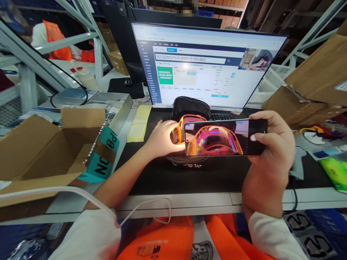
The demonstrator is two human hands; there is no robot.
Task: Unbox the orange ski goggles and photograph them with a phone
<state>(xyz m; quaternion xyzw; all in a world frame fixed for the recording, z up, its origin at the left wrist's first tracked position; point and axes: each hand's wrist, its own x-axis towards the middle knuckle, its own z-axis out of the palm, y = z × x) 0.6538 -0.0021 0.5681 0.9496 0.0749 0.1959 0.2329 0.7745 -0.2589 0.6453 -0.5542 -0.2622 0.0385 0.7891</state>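
My right hand (276,144) grips a smartphone (217,139) held sideways, with the thumb over the shutter button on its screen. The screen shows a close view of orange-pink mirrored goggles. Behind the phone, my left hand (162,139) has its fingers closed on the left side of the real goggles (177,134), whose lens shines orange and pink. Part of the goggles is hidden by the phone. A black case (191,104) stands open around them, its lower part with white lettering on the black mat.
A monitor (200,72) stands behind the case, with a keyboard (221,116) below it. Yellow paper slips (139,124) lie left. An open cardboard box (40,151) occupies the left side; brown cartons (300,104) are stacked right. A white cable (81,189) crosses my left forearm.
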